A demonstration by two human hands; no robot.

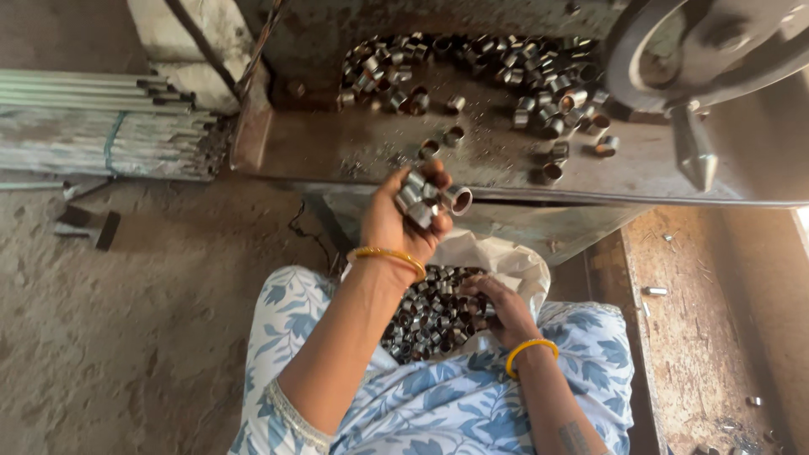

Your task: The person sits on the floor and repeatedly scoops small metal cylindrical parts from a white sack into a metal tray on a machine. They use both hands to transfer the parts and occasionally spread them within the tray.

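My left hand [396,221] is raised near the front edge of a steel machine table [337,147] and grips a handful of short metal ring sleeves [425,200]. My right hand [499,305] reaches down into a white sack [506,257] on my lap, its fingers buried in a heap of the same metal rings [425,316]. Both wrists carry yellow bangles. More rings [472,76] lie scattered across the table's far side.
A large machine wheel and pointed lever [693,152] stand at the table's right. A stack of long metal tubes [93,122] lies at the left on the dusty floor. A wooden board [691,329] sits to my right.
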